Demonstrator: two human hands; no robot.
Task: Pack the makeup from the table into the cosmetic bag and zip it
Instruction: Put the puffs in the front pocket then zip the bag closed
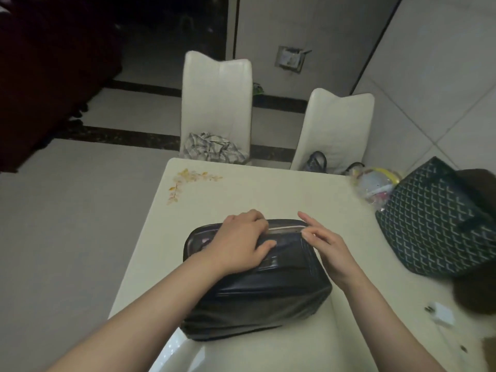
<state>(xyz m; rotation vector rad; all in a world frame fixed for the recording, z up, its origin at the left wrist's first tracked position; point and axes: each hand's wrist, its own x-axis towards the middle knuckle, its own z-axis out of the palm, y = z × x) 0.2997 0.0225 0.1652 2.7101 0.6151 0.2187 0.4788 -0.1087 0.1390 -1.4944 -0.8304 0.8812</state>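
Head view, cosmetic bag: the dark cosmetic bag (257,280) lies on the pale bench (268,189), directly in front of the person, near the bench's front edge; its long axis runs left to right across the view.
Head view, zip: a light zip line (287,228) runs along the bag's far top edge, between the two hands; whether it is fully closed cannot be told, as the left hand covers its left stretch.
Head view, left hand: the left hand (241,242) rests on top of the bag, fingers curled over the far edge and thumb lying on the lid, holding the bag down.
Head view, right hand: the right hand (326,245) is at the bag's far right corner, thumb and forefinger pinched together right at the end of the zip line, seemingly on the pull, though the pull itself is too small to make out; the other fingers are spread and straight.
Head view, key relation: the zip lies along the bag's long axis, leftward from the right hand, which is the hand at the pull; the left hand steadies.
Head view, makeup: no loose makeup shows on the bench near the bag, so packing looks done and zipping is the step in hand.
Head view, surroundings: a patterned tote (434,221) stands well apart at the right; two white chairs (217,103) stand beyond the bench.
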